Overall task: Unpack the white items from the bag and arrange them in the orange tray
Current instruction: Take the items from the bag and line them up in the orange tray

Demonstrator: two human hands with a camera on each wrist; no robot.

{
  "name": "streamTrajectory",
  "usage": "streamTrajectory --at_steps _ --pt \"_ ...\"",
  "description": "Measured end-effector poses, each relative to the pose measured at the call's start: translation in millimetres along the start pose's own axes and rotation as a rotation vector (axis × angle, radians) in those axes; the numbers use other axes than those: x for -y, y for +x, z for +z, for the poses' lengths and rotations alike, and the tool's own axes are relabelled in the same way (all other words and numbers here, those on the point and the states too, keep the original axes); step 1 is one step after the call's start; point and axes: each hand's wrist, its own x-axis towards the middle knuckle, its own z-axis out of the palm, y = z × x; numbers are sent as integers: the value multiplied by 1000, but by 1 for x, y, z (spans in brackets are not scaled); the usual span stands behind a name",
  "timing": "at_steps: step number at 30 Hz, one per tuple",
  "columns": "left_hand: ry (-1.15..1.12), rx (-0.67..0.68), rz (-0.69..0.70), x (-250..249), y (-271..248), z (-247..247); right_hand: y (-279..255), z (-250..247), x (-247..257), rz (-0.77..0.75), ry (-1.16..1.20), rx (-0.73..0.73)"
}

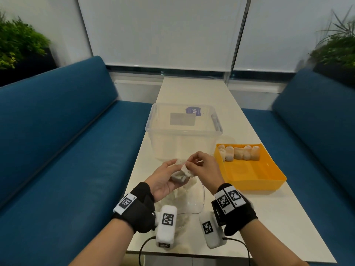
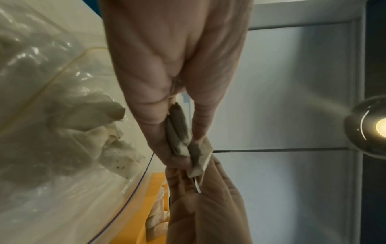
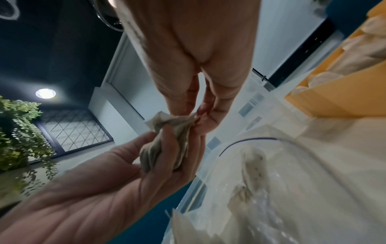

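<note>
Both hands meet above the clear plastic bag (image 1: 189,200), near the table's front. My left hand (image 1: 172,170) lies palm up and grips a small bundle of white sachets (image 1: 181,174), which also shows between its fingers in the left wrist view (image 2: 177,130). My right hand (image 1: 189,163) pinches the top corner of one sachet (image 3: 167,122) in that bundle. More white sachets (image 2: 117,156) lie inside the bag (image 3: 282,189). The orange tray (image 1: 255,181) sits to the right, with several white sachets (image 1: 240,153) standing in a row along its far wall.
A clear plastic storage box (image 1: 182,131) stands just behind the hands on the long white table (image 1: 269,217). Blue benches (image 1: 67,141) run along both sides. Plants (image 1: 17,41) sit in the far corners.
</note>
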Motion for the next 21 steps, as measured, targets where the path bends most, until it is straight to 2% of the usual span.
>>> streamTrajectory --at_steps 3,6,8,13,16,21 --pt "-73 -46 11 -1 0 -1 -7 -4 8 -49 -44 84" --pt "-80 -41 23 -3 0 -2 -17 -11 16 -222 -274 208" --pt "-92 -30 26 -3 0 -1 -18 -11 18 -317 -409 206" --pt "-72 -40 -5 -2 -1 0 -4 -27 41 -220 -332 151" --pt "-5 -29 -21 -3 -1 -5 11 -41 54 -177 -271 240" --pt "89 94 47 -5 -4 -5 28 -53 67 -104 -238 380"
